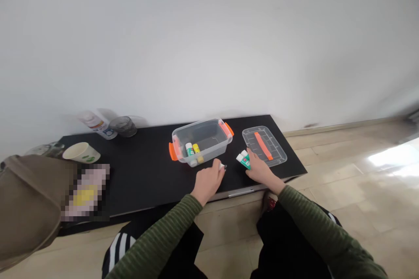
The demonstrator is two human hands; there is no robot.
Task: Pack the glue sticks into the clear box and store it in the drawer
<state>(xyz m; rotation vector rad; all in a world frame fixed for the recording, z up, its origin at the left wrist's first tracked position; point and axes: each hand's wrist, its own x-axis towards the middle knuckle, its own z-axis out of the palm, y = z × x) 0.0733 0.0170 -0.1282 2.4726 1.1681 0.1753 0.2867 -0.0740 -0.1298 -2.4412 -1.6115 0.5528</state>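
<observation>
My left hand is closed just in front of the clear plastic box, which has orange end clips. A small white item with a dark tip pokes out of its fingers; most of it is hidden. Inside the box, towards its left end, lie a green-and-white glue stick and a yellow tube. To the right, my right hand grips two green-and-white glue sticks side by side, low over the black tabletop. Beside that hand, the clear lid with its orange handle lies flat.
On the left of the black table stand a paper cup, a dark glass bowl and a spray can. A brown cap and a blurred pinkish packet are at the near left. Behind rises a white wall.
</observation>
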